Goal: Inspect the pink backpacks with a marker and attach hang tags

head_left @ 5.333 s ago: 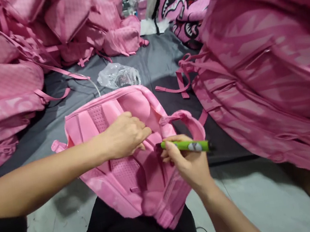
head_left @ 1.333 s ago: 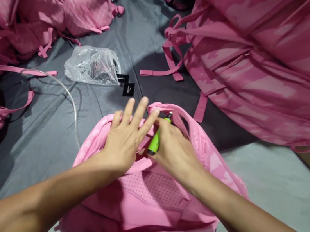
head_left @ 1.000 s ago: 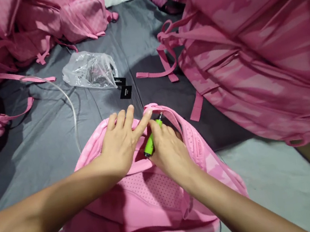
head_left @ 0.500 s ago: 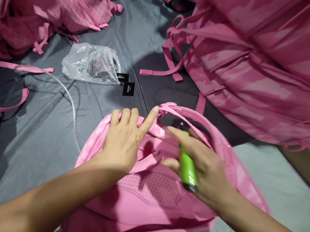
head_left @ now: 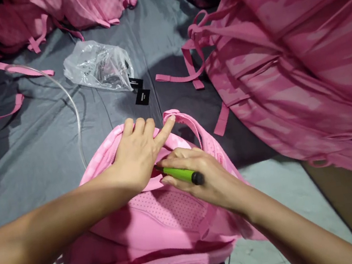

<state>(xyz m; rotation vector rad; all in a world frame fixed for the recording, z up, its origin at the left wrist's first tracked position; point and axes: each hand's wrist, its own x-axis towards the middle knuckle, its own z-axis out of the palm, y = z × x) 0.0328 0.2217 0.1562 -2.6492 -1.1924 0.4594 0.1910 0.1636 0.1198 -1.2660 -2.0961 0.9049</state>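
Observation:
A pink backpack [head_left: 114,246] with a dotted mesh back panel is tilted at the table's front edge, in front of my body. My left hand [head_left: 135,152] lies over its top edge, fingers bent over the far side and the index finger stretched to a strap end. In my right hand [head_left: 203,172] is a green tool with a black end cap [head_left: 183,175], gripped between thumb and fingers. Its dark tip points left into the fold beneath my left hand, near the pink top webbing [head_left: 152,183]. What the tip touches is hidden.
A clear plastic bag [head_left: 97,66] and black tags [head_left: 142,96] lie on the grey cloth [head_left: 48,135]. A clear tube [head_left: 76,117] curves at left. Pink backpacks stand at the back left [head_left: 83,3]; a large camouflage-patterned one [head_left: 295,40] fills the right.
My right hand has moved left and turned the green tool from upright to nearly level, its tip now near my left hand. The right shoulder strap has shifted inward. My left hand stays on the top edge.

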